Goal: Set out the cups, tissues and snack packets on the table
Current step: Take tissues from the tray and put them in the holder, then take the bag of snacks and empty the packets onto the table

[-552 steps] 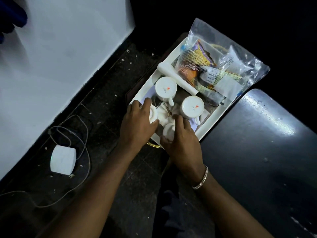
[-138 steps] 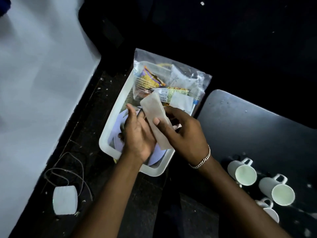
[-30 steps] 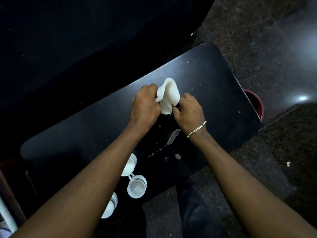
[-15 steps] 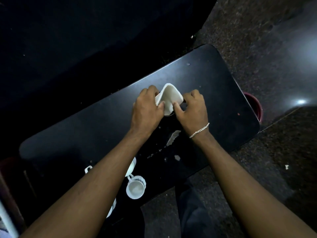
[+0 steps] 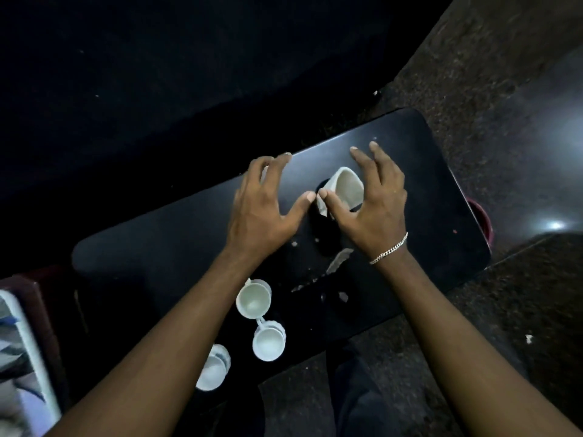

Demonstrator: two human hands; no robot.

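A white tissue [image 5: 345, 189] stands on the black table [image 5: 164, 247] towards its far edge, folded into an open cone with its mouth up. What holds its foot is too dark to tell. Three white handled cups stand upright in a loose row at the near edge: the first cup [image 5: 253, 301], the second cup [image 5: 268, 343] just beside it, and the third cup [image 5: 214, 369] partly hidden.

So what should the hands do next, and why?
Probably reach to the white tray at the left for snack packets. The left hand and right hand are open beside the standing tissue, three cups already sit on the table, no packets there.
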